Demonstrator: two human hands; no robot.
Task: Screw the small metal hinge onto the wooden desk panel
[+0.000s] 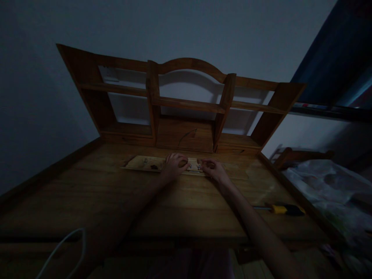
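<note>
A light wooden board lies flat on the wooden desk, near the back. My left hand rests on the board with its fingers curled, pinching something small that I cannot make out. Just to its right, my right hand is also curled on the board, fingertips closed over something tiny. Between the two hands a few small shiny metal parts lie on the board. The light is dim and the details at the fingertips are lost.
A wooden hutch with shelves stands at the back of the desk against the wall. A yellow-and-black screwdriver lies at the desk's right edge. A white cable loops at the lower left. A bed with pale bedding is on the right.
</note>
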